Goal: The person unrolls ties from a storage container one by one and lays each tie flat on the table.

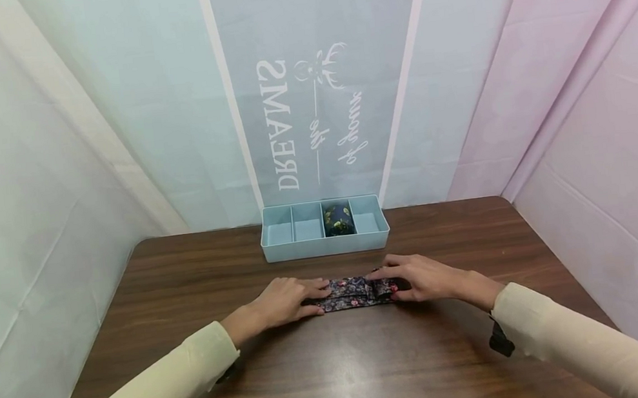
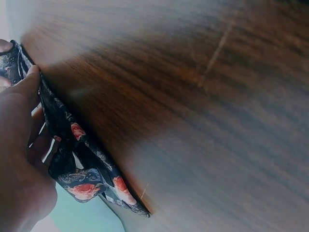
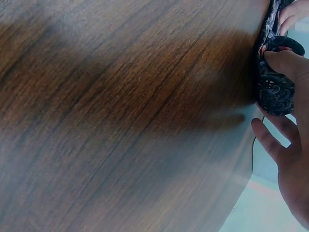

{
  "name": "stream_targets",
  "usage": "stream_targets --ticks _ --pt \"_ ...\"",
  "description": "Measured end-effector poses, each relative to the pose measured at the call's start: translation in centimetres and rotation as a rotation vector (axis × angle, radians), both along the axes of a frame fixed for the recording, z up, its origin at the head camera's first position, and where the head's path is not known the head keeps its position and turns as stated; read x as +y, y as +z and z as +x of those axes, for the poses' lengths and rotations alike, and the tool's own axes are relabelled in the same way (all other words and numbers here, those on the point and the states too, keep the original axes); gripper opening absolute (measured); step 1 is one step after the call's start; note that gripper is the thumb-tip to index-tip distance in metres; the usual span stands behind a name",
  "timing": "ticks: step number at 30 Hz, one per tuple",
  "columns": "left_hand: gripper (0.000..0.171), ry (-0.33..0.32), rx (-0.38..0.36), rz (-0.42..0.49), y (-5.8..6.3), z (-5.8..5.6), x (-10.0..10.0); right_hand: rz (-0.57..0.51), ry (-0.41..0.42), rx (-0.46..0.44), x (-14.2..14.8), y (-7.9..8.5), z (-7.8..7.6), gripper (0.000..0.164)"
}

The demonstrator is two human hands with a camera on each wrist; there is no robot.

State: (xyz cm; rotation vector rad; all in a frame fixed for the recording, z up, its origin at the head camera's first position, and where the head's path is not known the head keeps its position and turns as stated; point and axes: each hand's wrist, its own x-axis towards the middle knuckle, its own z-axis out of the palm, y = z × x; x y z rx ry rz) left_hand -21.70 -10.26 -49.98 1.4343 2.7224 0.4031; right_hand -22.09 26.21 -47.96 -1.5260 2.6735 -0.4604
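A dark floral necktie [image 1: 348, 301] with red roses lies folded into a flat strip across the table. The left hand [image 1: 287, 301] holds its left end, fingers over the far side and thumb along the near edge. Its loose folded end [image 2: 87, 186] shows beneath that palm in the left wrist view. At the other end, the right hand [image 1: 423, 277] grips a rolled or folded-over part of the necktie [image 3: 275, 89] between thumb and fingers. In the right wrist view the thumb lies on this roll, while other fingers extend past it.
Behind the hands, a pale blue four-section box [image 1: 324, 248] stands near the table's back edge. A rolled navy cloth with yellow flowers [image 1: 337, 220] sits in its third section from the left. Printed fabric [image 1: 314, 96] hangs behind the brown wooden table [image 1: 336, 366].
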Motion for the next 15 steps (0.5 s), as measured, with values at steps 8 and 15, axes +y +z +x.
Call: stream_targets --ticks 8,15 --pt "0.047 0.007 0.005 -0.008 0.10 0.01 -0.08 0.012 -0.009 -0.009 0.04 -0.08 -0.05 0.050" --pt "0.046 0.017 0.024 -0.024 0.18 0.31 0.12 -0.006 -0.026 -0.030 0.36 -0.19 -0.03 0.050"
